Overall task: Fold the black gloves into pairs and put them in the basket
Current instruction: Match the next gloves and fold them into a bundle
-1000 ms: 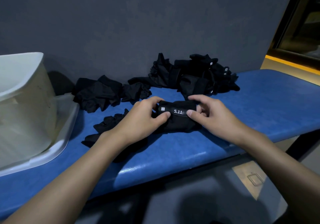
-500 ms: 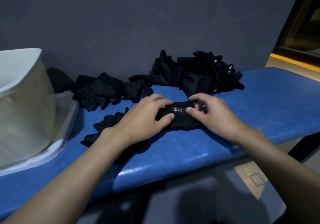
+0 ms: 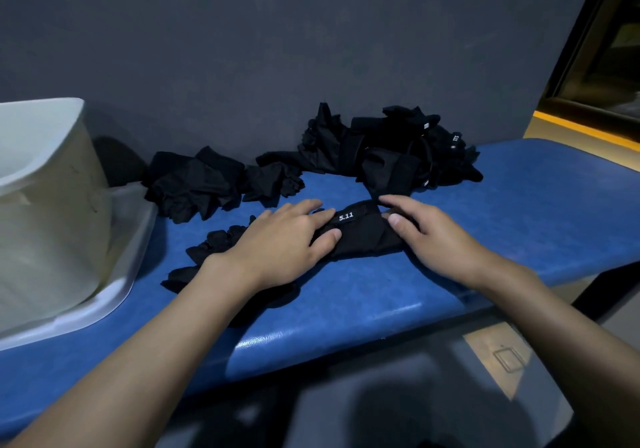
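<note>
Black fabric with a white "5.11" tag marks the labelled glove [image 3: 356, 236], which lies flat on the blue padded table [image 3: 536, 212] in the middle of our view, its finger ends trailing out toward 8 o'clock under our left wrist. Our left hand [image 3: 277, 243] rests on the glove's left half with fingers [image 3: 322, 219] straight and flat, pressing down and gripping nothing. Our right hand [image 3: 436, 236] is at the glove's right end, where the thumb and forefinger meet on the cuff in a light pinch; the other fingers are hidden behind the hand. At 12 to 1 o'clock from the glove, against the dark grey wall [image 3: 277, 49], we see a large heap of loose gloves [image 3: 391, 150]. A smaller heap [image 3: 197, 184] lies at 10 o'clock. Far off at 9 o'clock stands the white basket [image 3: 52, 177], resting on a white tray [image 3: 135, 236] at the table's left end, well apart from the glove.
</note>
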The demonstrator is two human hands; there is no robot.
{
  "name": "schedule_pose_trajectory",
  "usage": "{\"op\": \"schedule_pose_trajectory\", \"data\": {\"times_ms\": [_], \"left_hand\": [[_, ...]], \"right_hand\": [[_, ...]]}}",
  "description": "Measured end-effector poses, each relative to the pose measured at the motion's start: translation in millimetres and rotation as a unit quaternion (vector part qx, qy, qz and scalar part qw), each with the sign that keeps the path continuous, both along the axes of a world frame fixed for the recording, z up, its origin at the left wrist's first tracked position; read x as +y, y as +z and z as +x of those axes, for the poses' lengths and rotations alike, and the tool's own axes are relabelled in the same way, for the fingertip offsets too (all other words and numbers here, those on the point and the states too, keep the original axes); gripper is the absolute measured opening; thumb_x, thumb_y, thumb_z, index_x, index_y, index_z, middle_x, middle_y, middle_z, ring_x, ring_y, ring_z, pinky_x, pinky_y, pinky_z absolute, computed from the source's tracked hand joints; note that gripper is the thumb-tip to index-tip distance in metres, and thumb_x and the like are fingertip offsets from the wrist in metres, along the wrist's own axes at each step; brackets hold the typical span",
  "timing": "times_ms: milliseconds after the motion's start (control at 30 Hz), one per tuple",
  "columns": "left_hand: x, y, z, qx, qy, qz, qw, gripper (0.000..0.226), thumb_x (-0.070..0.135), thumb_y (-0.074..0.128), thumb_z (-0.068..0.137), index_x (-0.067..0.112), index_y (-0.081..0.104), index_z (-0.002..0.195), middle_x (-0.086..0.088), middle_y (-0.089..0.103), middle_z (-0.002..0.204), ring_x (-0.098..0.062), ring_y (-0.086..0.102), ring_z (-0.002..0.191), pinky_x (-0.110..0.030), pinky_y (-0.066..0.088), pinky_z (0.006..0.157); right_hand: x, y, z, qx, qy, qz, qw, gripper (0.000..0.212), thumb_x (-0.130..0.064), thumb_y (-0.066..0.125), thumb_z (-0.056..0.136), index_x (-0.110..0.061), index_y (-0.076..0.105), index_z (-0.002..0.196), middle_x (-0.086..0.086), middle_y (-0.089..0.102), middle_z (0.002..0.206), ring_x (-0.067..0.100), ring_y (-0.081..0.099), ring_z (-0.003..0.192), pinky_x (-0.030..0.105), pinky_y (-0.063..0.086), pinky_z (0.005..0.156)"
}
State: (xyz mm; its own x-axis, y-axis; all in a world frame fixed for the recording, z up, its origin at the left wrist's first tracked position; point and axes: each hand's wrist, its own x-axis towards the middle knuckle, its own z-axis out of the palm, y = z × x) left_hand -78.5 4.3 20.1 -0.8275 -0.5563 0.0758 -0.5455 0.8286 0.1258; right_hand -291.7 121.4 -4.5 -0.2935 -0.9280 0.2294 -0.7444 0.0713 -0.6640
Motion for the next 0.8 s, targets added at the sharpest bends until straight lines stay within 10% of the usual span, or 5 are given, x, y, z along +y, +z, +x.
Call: {"op": "schedule_pose_trajectory", "data": {"times_ms": [300,433,567,700,800], "left_hand": [[2,-3,-1,0.021,-0.06,0.014,0.998,0.058,0.049,0.028,0.105,0.038,0.008,0.158,0.014,0.019,0.164,-0.01,0.023,0.147,-0.039,0.026,0.114],[2,-4,0,-0.011,-0.062,0.0,0.998,0.058,0.058,0.026,0.102,0.048,0.004,0.155,0.01,0.018,0.164,-0.014,0.024,0.147,-0.039,0.024,0.112],[0,-5,-1,-0.008,-0.058,-0.001,0.998,0.06,0.059,0.029,0.101,0.048,0.006,0.155,0.01,0.026,0.159,-0.014,0.031,0.142,-0.037,0.027,0.109],[0,-6,-3,0.015,-0.057,0.007,0.998,0.059,0.058,0.034,0.1,0.047,0.013,0.154,0.011,0.037,0.15,-0.013,0.038,0.134,-0.035,0.029,0.103],[0,-7,-3,0.047,-0.051,0.031,0.997,0.059,0.057,0.041,0.098,0.045,0.021,0.152,0.012,0.044,0.142,-0.011,0.042,0.13,-0.036,0.029,0.104]], "right_hand": [[12,8,6,-0.029,0.045,0.007,0.999,0.021,-0.044,0.073,0.074,-0.032,0.059,0.083,-0.001,0.068,0.112,0.017,0.064,0.103,0.042,0.05,0.095],[10,6,5,-0.013,0.04,0.003,0.999,0.011,-0.02,0.071,0.086,-0.024,0.064,0.078,-0.023,0.06,0.112,0.007,0.059,0.112,0.021,0.042,0.097],[4,10,8,-0.088,0.018,-0.042,0.995,0.021,-0.005,0.059,0.091,-0.025,0.065,0.09,-0.007,0.07,0.101,0.012,0.065,0.099,0.036,0.05,0.095],[-5,16,17,-0.161,0.011,-0.043,0.986,0.031,-0.025,0.06,0.095,-0.027,0.054,0.125,-0.01,0.066,0.11,-0.004,0.06,0.104,0.01,0.044,0.09],[-15,8,16,-0.091,-0.002,-0.008,0.996,0.054,-0.035,0.071,0.086,-0.027,0.051,0.135,-0.006,0.062,0.116,0.003,0.058,0.112,0.018,0.046,0.095]]}}
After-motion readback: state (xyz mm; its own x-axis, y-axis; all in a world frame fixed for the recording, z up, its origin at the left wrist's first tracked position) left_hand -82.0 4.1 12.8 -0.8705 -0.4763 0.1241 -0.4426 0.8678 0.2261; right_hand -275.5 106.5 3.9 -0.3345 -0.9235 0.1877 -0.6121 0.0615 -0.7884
